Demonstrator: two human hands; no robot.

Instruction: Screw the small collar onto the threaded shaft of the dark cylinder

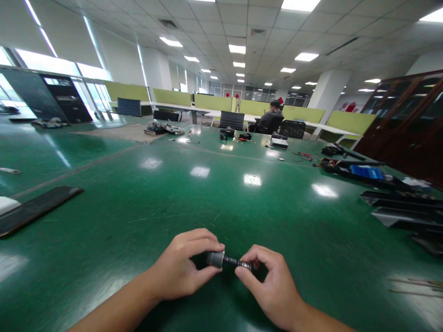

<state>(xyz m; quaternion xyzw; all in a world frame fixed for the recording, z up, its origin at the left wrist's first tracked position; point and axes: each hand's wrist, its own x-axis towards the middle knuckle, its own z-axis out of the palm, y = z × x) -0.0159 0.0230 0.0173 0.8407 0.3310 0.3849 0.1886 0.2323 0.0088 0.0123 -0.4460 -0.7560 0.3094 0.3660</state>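
Observation:
Close to me, low over the green tabletop (207, 216), my left hand (180, 267) pinches a short dark grey cylinder (215, 259) between thumb and fingers. A thin dark shaft (231, 261) runs from the cylinder's right end toward my right hand (275, 283). With thumb and forefinger closed, that hand grips a small shiny metal end piece (245, 265) on the shaft. Cylinder, shaft and end piece lie in one nearly level line between the hands. Whether the parts are joined as one I cannot tell. My fingertips cover some of both ends.
A long black flat bar (38, 210) lies at the left. Along the right edge are dark metal channels (404, 216), a black tray with blue items (367, 172) and thin rods (418, 286). Electronic parts (162, 128) sit farther back. A person (272, 120) is seated beyond the table.

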